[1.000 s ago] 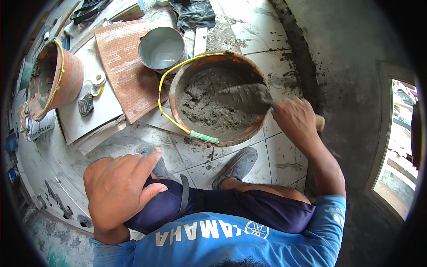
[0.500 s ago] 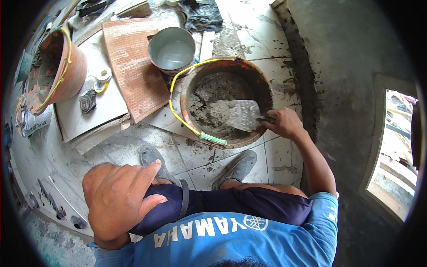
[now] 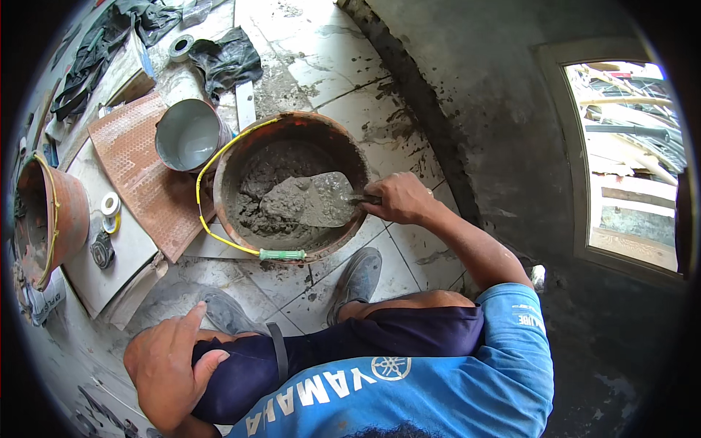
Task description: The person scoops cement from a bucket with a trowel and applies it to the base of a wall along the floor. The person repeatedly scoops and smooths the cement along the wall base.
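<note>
My right hand (image 3: 403, 198) grips the short dark handle of a trowel (image 3: 337, 196) from the right side of a round bucket (image 3: 351, 157). The trowel's flat grey blade lies inside the bucket's mouth, with a lump of wet mortar (image 3: 283, 201) on its left part. More wet grey mortar (image 3: 248, 179) sits in the bucket beneath and around the blade. A yellow wire handle with a green grip (image 3: 282, 255) hangs over the bucket's left and near side. My left hand (image 3: 169, 369) rests on my left knee, fingers stretched out, holding nothing.
Left of the bucket stands a pot of cloudy water (image 3: 191, 135) beside a brown textured panel (image 3: 135, 153). Further left are a tape measure (image 3: 102, 250), a white tape roll (image 3: 110, 204) and a second bucket (image 3: 71, 219). A grey wall (image 3: 489, 87) with a framed opening rises at right.
The view has shifted, so the bucket appears further left. The trowel blade now carries a lump of mortar at its left part. My left hand stays on the knee.
</note>
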A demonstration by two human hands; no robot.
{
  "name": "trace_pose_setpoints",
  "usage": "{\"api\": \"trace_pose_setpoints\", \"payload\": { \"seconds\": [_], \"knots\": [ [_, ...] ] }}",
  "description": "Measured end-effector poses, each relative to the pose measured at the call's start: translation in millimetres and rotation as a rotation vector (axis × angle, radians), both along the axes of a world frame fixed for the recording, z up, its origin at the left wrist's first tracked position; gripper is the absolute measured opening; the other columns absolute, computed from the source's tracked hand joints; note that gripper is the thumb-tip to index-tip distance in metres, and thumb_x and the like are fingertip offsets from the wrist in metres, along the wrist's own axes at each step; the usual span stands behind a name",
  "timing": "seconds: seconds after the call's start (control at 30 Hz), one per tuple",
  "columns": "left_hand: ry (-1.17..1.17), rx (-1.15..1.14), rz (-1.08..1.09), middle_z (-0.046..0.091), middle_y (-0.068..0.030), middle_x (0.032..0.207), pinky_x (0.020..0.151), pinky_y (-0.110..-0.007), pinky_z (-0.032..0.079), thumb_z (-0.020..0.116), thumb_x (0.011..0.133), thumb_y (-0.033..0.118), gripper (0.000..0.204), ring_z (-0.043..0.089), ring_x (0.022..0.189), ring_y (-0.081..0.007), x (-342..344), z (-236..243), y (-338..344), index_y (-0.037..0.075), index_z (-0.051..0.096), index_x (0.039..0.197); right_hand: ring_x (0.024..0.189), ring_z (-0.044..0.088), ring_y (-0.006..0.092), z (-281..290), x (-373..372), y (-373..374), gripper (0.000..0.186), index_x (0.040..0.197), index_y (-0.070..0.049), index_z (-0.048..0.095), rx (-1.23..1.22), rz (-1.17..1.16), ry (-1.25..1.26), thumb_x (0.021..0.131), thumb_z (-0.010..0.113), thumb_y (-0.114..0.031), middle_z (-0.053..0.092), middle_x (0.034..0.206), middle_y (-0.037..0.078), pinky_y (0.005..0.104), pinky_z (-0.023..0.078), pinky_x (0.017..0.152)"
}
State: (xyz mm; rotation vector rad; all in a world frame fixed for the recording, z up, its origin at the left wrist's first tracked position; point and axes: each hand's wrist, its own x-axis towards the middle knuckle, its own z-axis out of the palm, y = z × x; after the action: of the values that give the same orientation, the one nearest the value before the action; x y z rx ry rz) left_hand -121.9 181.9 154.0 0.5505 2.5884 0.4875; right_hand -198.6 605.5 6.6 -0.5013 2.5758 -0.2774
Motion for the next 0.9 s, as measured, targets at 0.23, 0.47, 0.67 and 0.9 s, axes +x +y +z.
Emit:
{"api": "trace_pose_setpoints", "payload": {
  "seconds": [0.23, 0.47, 0.67, 0.9],
  "knots": [
    [-0.023, 0.022, -0.002, 0.062, -0.0147, 0.089, 0.070, -0.043, 0.049, 0.067, 0.081, 0.055, 0.070, 0.062, 0.083, -0.0351, -3.0, -5.4, 5.9, 0.004, 0.059, 0.129, 0.076, 0.065, 0.0383, 15.7, 14.5, 23.8, 0.027, 0.086, -0.008, 0.068, 0.090, -0.087, -0.095, 0.088, 0.067, -0.035, 0.066, 0.075, 0.016, 0.0491, 0.051, 0.068],
    [-0.084, 0.013, 0.035, 0.060, -0.0165, 0.088, 0.072, -0.042, 0.048, 0.066, 0.084, 0.054, 0.071, 0.060, 0.082, -0.0342, -8.0, -11.5, 6.6, 0.001, 0.058, 0.130, 0.078, 0.066, 0.0395, 10.7, 77.2, 100.0, 0.031, 0.085, -0.005, 0.069, 0.099, -0.617, 0.058, 0.088, 0.067, -0.036, 0.067, 0.075, 0.019, 0.0473, 0.052, 0.070],
    [-0.091, 0.039, 0.040, 0.061, -0.0183, 0.091, 0.075, -0.040, 0.048, 0.068, 0.085, 0.051, 0.070, 0.060, 0.082, -0.0337, -11.5, -22.0, 12.7, -0.001, 0.057, 0.131, 0.073, 0.064, 0.0386, -35.5, 119.8, 150.0, 0.033, 0.091, 0.000, 0.070, 0.372, -0.829, 0.118, 0.087, 0.071, -0.032, 0.066, 0.076, 0.023, 0.0443, 0.051, 0.068],
    [-0.176, -0.035, 0.149, 0.060, -0.0178, 0.097, 0.081, -0.038, 0.048, 0.073, 0.085, 0.031, 0.061, 0.057, 0.086, -0.0308, -15.3, -20.9, 24.1, -0.002, 0.054, 0.134, 0.064, 0.066, 0.0190, -32.1, 136.8, 131.9, 0.030, 0.089, -0.002, 0.070, -0.521, -0.891, -0.580, 0.088, 0.073, -0.032, 0.066, 0.068, 0.008, 0.0332, 0.052, 0.062]
  ]
}}
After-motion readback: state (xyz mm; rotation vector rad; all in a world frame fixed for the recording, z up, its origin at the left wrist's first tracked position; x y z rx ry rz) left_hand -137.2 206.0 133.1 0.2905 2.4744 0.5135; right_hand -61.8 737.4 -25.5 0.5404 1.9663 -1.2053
